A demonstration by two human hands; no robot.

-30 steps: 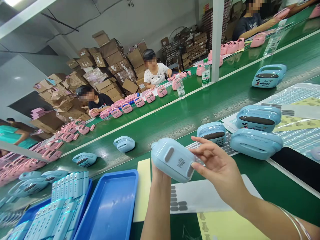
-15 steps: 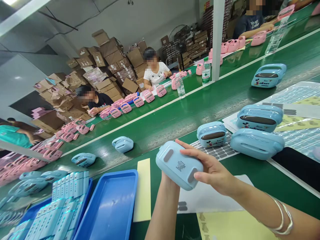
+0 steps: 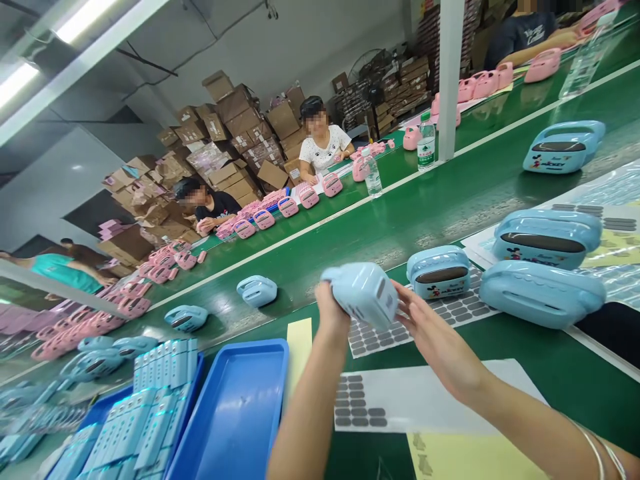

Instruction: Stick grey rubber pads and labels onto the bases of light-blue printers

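My left hand is closed round the handle side of a light-blue handled plastic case, lifted above the green bench and tilted. My right hand has its fingers stretched out, with the tips at the case's right side; whether they press on it is hard to see. Below lies a white sheet with grey oval pads. Another sheet of grey oval pads lies partly behind the case. To the right stands a similar blue case with a dark window and a Mickey print.
A blue tray sits at left, beside another holding several light-blue parts. More blue cases stand at right near a black flat object. Across the belt, people handle pink cases. A white post rises beyond.
The blue case has turned, so its flat underside with grey pads now faces right. My right hand's thumb has come off that face and its fingers have straightened. The view has shifted slightly.
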